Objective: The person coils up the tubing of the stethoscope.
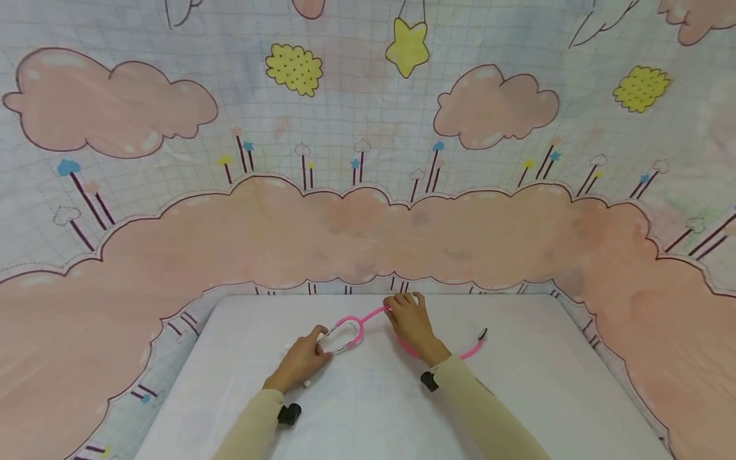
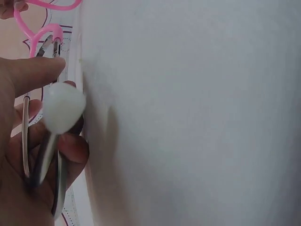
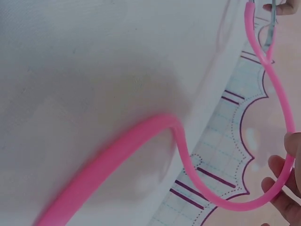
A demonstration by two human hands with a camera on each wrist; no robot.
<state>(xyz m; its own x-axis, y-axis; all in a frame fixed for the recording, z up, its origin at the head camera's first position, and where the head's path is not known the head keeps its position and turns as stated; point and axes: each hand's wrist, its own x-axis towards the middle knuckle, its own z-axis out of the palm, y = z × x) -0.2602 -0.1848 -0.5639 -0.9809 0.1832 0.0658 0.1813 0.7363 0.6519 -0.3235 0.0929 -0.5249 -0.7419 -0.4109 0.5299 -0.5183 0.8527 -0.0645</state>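
Observation:
A pink stethoscope (image 1: 361, 327) is held between both hands over the white table. My left hand (image 1: 301, 361) grips its metal ear tubes; in the left wrist view, thumb and fingers curl about the tubes, and a whitish eartip (image 2: 63, 108) sticks out in front of the palm. My right hand (image 1: 411, 324) pinches the pink tubing (image 3: 284, 176) beyond the Y-joint, as the right wrist view shows. Past that hand the tube loops down onto the table, ending at the chest piece (image 1: 483, 333) on the right side.
The white tabletop (image 1: 356, 415) spreads under both hands. Behind and around it hangs a patterned cloth (image 1: 356, 236) with pink clouds and stars. Dark wrist cameras (image 1: 289, 414) sit at both sleeves.

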